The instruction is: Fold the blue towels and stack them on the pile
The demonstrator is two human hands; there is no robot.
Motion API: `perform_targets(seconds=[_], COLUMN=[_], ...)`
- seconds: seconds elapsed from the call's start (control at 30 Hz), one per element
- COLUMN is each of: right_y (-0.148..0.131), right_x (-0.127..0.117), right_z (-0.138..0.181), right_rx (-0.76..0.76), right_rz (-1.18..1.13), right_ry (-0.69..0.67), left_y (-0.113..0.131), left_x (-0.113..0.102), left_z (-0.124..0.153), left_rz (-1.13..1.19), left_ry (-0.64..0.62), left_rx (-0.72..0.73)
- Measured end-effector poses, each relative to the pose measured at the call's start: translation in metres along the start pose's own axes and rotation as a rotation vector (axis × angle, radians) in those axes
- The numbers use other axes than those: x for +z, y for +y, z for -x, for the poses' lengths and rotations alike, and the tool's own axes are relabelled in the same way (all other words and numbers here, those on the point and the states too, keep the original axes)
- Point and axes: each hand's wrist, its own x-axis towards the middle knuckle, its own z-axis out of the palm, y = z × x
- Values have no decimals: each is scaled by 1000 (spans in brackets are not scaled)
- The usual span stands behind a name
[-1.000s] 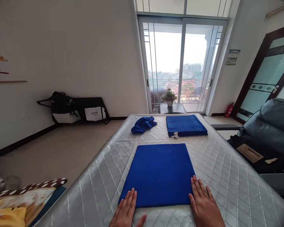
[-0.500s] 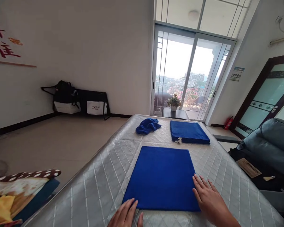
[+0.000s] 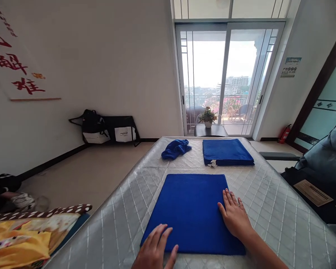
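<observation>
A flat blue cloth [image 3: 190,209], spread in a neat square, lies on the silver quilted mattress [image 3: 120,213] in front of me. My left hand [image 3: 154,246] is at its near left corner, fingers spread, fingertips over the cloth. On its right edge rests my right hand [image 3: 235,213], laid flat with fingers stretched out. Farther off sits a stack of folded blue cloths [image 3: 225,151] with white tags at its near edge. Left of that stack lies a crumpled blue cloth [image 3: 176,149].
A potted plant [image 3: 208,117] stands on a dark chair [image 3: 211,130] by the sliding glass door. At right is a dark sofa [image 3: 324,160]. Colourful bedding [image 3: 36,231] is at lower left, with part of a person [image 3: 5,194] behind it. A black bag [image 3: 92,121] is by the wall.
My right hand has moved forward and inward along the cloth's right edge. My left hand has shifted slightly forward onto the near left corner. The camera view has levelled and turned left.
</observation>
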Motion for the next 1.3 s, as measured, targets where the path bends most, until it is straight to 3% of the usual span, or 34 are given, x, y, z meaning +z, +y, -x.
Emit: perform_targets(seconds=[0.1,0.23,0.4,0.5,0.6,0.83,0.93,1.3], right_y=[0,2,4,3,3,5,6,8], right_x=[-4,-5,-5,-7,-9,-7,-5,-5], right_z=[0,2,4,3,2,1,0,-1], right_rx=[-5,-43,-88,-37,-7,-20,-18,-13], right_rz=[-23,1,-13,-70,-99,-96,-79,54], right_ry=[-4,-5,-4,-1,-10,1,-4,-19], left_y=[45,99,117,104,77,-28,-58,-57], left_x=[-3,18,61,74,74,71,72,56], left_z=[-56,-121,-146,-140,-131,-111,-103,-105], left_rz=[112,242,247,213,181,75,50,159], left_ry=[-106,-223,-281,-302,-335,-408,-393,-399], left_rx=[177,325,285,273,221,-85,-179,-260])
